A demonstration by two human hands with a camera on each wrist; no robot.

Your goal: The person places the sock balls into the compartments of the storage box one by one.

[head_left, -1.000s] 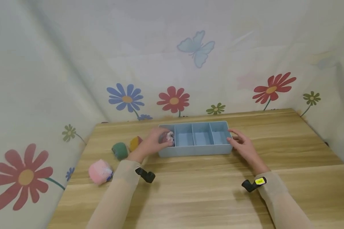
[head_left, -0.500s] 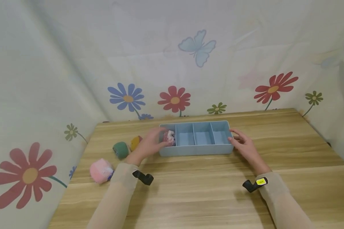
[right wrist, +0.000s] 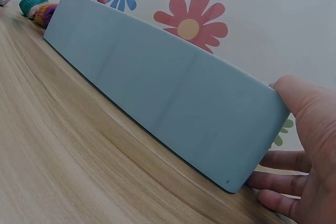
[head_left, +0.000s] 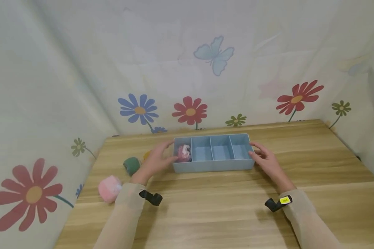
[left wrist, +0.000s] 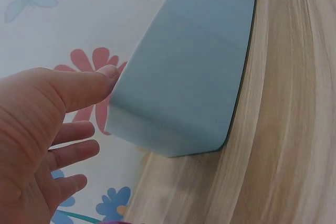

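Head view. A pale blue box (head_left: 213, 167) lies flat on the wooden counter (head_left: 205, 211) between the two hands, its long axis running left to right across the person. The pink-and-white toy (head_left: 184, 154) sits in its leftmost compartment, just to the right of the left hand (head_left: 156, 162), the nearer of the two. Three more toys lie left of the box: the green toy (head_left: 132, 166) beside the left hand, the yellow toy (head_left: 147, 155) partly hidden behind it, the pink toy (head_left: 108, 189) nearer the person. The right hand (head_left: 268, 164) is at the box's opposite end.

Left wrist view. The left thumb points at the rim by the end corner; whether it touches or only nears it, I cannot tell. The other fingers are spread, loosely bent, clear of the box and holding nothing.

Right wrist view. The right thumb laps the rim at the near corner while the other fingers reach along the outside of the end wall: a light hold on the box, I judge. The left hand shows at the far end, the three loose toys beyond it.
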